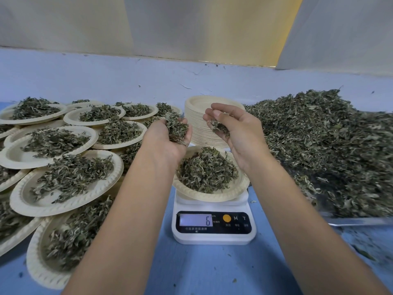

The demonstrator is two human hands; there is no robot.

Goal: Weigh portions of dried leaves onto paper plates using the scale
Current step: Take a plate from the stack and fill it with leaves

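Centre frame: paper plate [212, 195] heaped with dried leaves [207, 171], sitting on white scale [212, 236]; display shows a 6. Just above it, left hand [168, 139] and right hand [238, 135], each cupped around a clump of leaves. Behind: stack of empty plates [197, 122]. Left of frame: filled plates [63, 204]. Right: loose leaf pile [319, 135]. Blue table [202, 271] underneath.

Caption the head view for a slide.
Weighing: left hand and right hand hold dried leaves above the paper plate on the scale, portioned plates alongside.

Filled plates [24, 198] left, leaf heap [319, 135] right, plate [212, 196] on scale [212, 238] between, plate stack [197, 128] behind.
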